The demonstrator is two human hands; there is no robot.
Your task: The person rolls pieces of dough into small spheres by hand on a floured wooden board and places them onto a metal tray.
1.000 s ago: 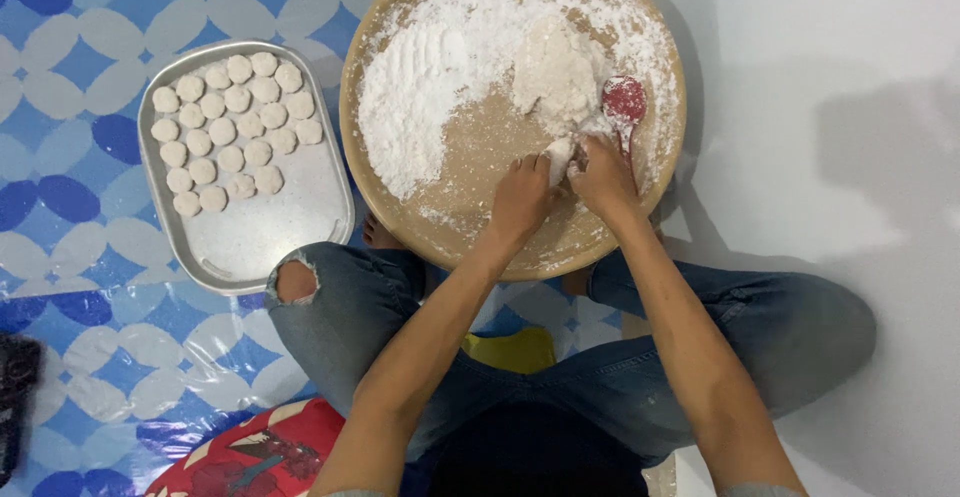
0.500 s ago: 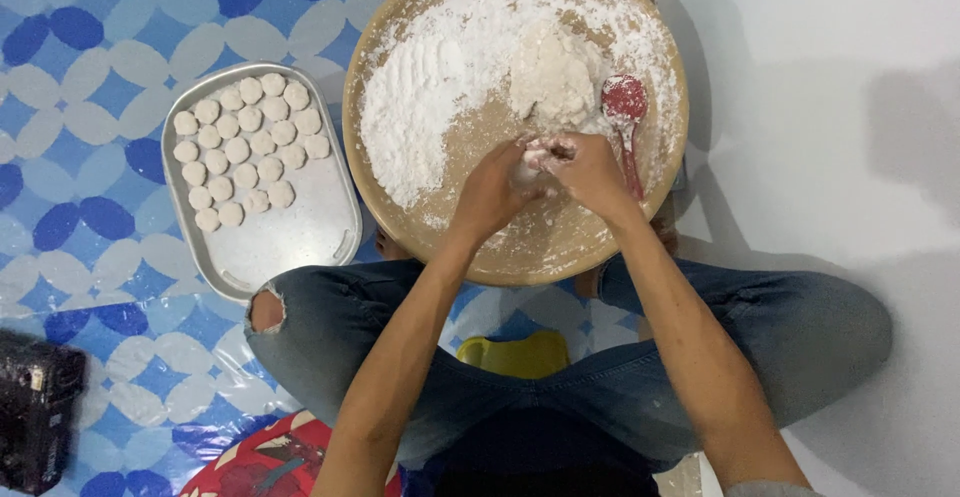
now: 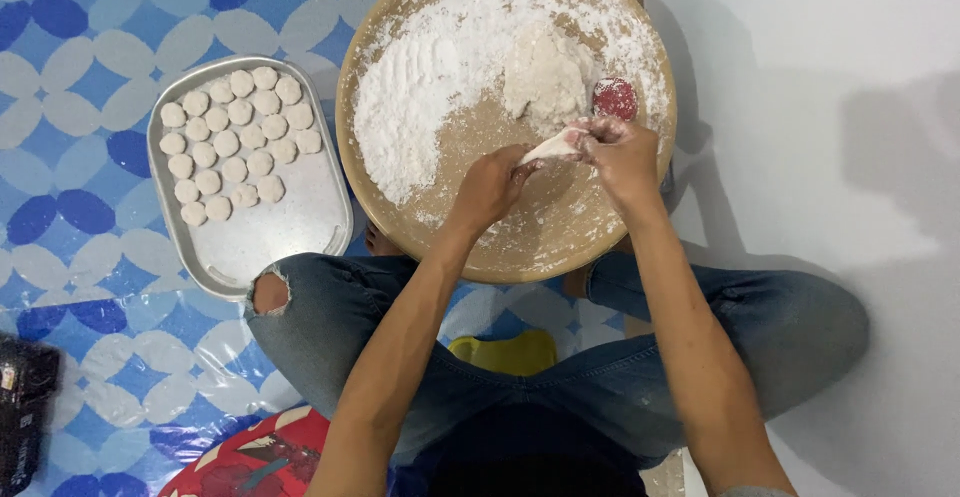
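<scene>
- Since the earlier frames both hands have lifted a little off the floured surface and now stretch a strip of dough between them; the view has also slid right, so the tray sits nearer the left edge
- The left hand is clenched on the near end of the strip, fingers curled over it
- The right hand pinches the far end, fingertips closed on the dough
- The strip hangs just above the round wooden board, tilted up toward the right hand
- Just beyond the grip lies a lump of dough in a spread of white flour
- Touching the right hand's far side is a small red cap
- Well left of the grip, a metal tray holds about 22 small dough discs in rows
- Below the grip, knees in torn jeans
</scene>
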